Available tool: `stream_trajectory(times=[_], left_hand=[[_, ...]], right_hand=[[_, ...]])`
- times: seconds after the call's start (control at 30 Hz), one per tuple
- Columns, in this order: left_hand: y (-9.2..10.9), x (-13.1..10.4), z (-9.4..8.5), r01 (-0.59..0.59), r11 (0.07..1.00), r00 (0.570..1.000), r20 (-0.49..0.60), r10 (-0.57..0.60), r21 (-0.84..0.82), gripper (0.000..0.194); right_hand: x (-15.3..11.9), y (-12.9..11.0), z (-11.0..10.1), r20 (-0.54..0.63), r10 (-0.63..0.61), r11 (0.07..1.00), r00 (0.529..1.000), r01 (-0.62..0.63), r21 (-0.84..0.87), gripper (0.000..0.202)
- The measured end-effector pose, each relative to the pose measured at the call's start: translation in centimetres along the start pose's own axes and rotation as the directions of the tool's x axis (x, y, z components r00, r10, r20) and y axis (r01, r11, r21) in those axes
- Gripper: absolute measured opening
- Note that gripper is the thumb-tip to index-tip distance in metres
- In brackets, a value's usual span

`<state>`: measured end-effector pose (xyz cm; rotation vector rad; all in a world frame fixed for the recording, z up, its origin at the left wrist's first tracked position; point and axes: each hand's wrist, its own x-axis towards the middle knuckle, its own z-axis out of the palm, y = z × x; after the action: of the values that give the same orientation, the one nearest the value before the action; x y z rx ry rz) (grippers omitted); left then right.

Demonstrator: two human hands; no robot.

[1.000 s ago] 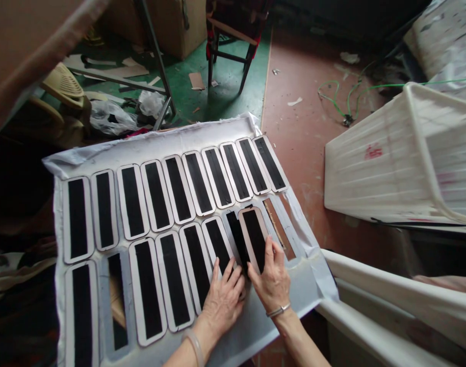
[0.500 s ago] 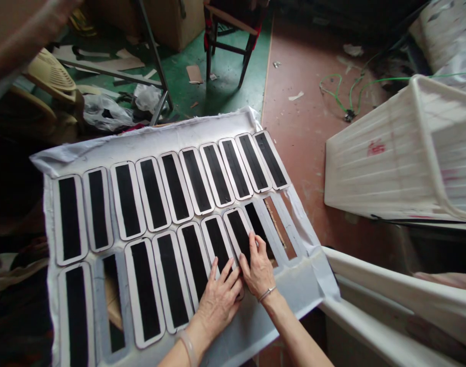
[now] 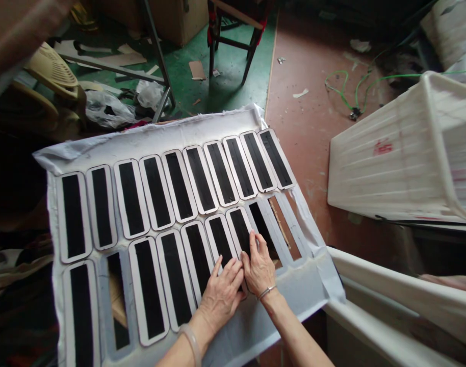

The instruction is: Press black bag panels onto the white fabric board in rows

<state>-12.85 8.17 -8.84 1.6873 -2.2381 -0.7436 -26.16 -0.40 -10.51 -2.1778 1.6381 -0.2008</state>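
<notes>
Nearest me, the left hand lies flat with fingers spread, its grip open and closed on nothing, palm pressing the near end of a white-bordered black strip in the near row. Just beside it, touching at the thumbs, the right hand is likewise open, fingertips pressed on the next strip, which sits in its cut-out of the white sheet on the tabletop. A bracelet circles each wrist.

In the near row I count six seated strips: one at the far left, then five together ending under the right hand. Three cut-outs stand without a strip: one second from the left and two right of the right hand. The far row holds ten strips, all seated.

Beyond the sheet, a white plastic crate lies on the red floor at right, a green cord trailing past it.
</notes>
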Motion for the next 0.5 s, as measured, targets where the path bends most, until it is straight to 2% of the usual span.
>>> stream_trajectory(times=[0.17,0.33,0.4,0.5], left_hand=[[-0.1,0.1,0.3,0.017,1.0,1.0,-0.014,-0.018,-0.018,0.058],[-0.6,0.0,-0.1,0.0,1.0,1.0,-0.01,-0.001,-0.021,0.055],[-0.6,-0.2,-0.8,-0.021,1.0,1.0,-0.004,0.021,-0.022,0.05],[-0.3,-0.4,-2.6,-0.056,0.998,0.998,-0.016,0.056,0.024,0.042]], right_hand=[[-0.3,-1.1,0.1,-0.005,0.045,0.977,0.999,-0.045,-0.211,0.056],[0.0,-2.3,-0.7,0.028,0.036,0.879,0.999,-0.018,-0.477,0.049],[-0.1,-2.4,-1.1,0.014,0.008,0.864,1.0,0.0,-0.504,0.047],[-0.5,-1.7,-1.2,-0.022,0.002,0.917,1.0,-0.01,-0.398,0.053]])
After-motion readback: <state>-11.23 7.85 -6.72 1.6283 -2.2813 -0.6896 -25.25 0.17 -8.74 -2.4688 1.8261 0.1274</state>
